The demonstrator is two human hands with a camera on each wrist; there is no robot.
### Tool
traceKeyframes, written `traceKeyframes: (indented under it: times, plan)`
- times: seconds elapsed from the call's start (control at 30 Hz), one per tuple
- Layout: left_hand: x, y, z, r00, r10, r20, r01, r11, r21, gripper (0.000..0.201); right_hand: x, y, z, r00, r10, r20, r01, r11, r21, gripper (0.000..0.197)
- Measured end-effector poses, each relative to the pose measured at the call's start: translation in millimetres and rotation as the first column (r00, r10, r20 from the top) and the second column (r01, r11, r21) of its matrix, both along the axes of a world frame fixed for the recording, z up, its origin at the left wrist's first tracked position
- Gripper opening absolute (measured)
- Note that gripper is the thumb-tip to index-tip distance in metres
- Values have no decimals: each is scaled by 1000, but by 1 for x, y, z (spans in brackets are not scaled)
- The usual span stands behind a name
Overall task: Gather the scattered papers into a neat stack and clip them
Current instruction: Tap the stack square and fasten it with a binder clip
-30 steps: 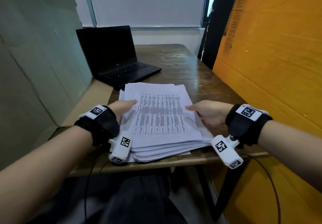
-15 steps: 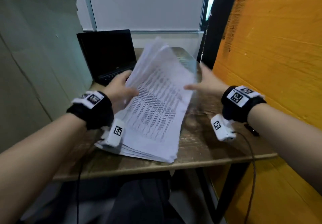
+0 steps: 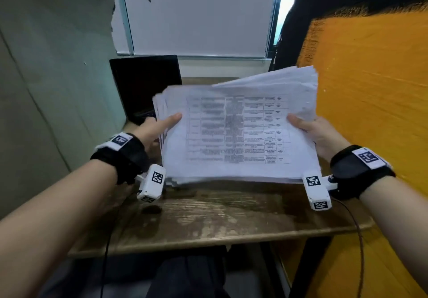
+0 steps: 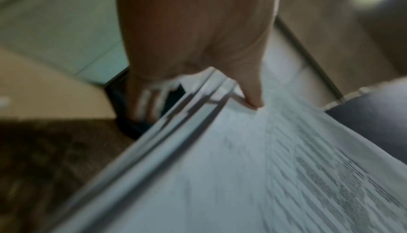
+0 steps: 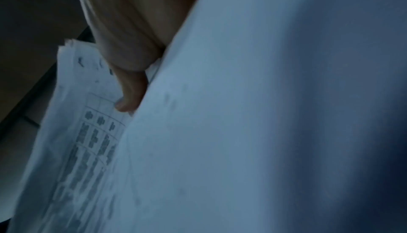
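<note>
A thick sheaf of white printed papers [image 3: 234, 133] is held up on edge over the worn, streaky brown wooden tabletop [image 3: 220, 216], its lower edge at or just above the wood, and its top corner at 1 o'clock fanned loose. The front sheet carries a ruled table of small dark print, too blurred to read. The left hand [image 3: 155, 131] clamps the sheaf's 9 o'clock edge, thumb on the front; the right hand [image 3: 315, 133] clamps its 3 o'clock edge the same way, so each grip is closed on paper. Behind, at 11 o'clock, stands an open matte black laptop [image 3: 146, 82]. A rough orange wall [image 3: 375, 94] fills 3 o'clock.
</note>
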State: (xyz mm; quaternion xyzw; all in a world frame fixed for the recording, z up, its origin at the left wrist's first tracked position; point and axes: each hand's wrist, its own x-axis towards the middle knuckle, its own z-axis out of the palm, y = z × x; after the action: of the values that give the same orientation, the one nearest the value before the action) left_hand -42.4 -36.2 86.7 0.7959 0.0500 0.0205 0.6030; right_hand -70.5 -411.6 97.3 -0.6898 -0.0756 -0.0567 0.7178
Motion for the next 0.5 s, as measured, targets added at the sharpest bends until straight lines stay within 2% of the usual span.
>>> traceKeyframes:
  times: [0.03, 0.07, 0.1, 0.13, 0.2, 0.27, 0.33, 0.37, 0.47, 0.5]
  plan:
    - [0, -4, -3, 996, -65, 58, 73, 986, -150, 59, 1, 1, 1, 999, 14, 32, -15, 999, 33, 19]
    - [-2, -10, -2, 986, -25, 162, 60, 975, -215, 39, 4, 3, 2, 998, 27, 65, -31, 997, 64, 20]
    - [-5, -16, 4, 961, 84, 263, -13, 965, -261, 33, 6, 6, 4, 994, 37, 98, -44, 996, 75, 21]
    - [-8, -21, 9, 918, 164, 360, -55, 954, -295, 33, 8, 9, 4, 990, 43, 132, -53, 996, 71, 22]
    - [-12, -22, 12, 852, 207, 480, -50, 946, -320, 30, 8, 13, -1, 983, 76, 169, -82, 996, 29, 28]
    - [-17, -18, 2, 842, 188, 506, -24, 949, -314, 34, 6, 13, -14, 989, 70, 134, -75, 996, 37, 36]
    - [-22, -16, -13, 854, 166, 493, -72, 976, -205, 45, 3, 15, -30, 995, 72, 73, -78, 993, 93, 34]
    - [-24, -21, -18, 853, 193, 485, -106, 974, -200, 42, 2, 18, -37, 996, 80, 49, -86, 987, 136, 37]
    - [-22, -41, -15, 791, 329, 515, -151, 922, -357, 28, 5, 40, -33, 999, -50, 5, 47, 966, 253, 63]
    - [-23, -46, -8, 768, 343, 541, -162, 922, -353, 24, 8, 47, -26, 995, -104, 12, 96, 957, 275, 72]
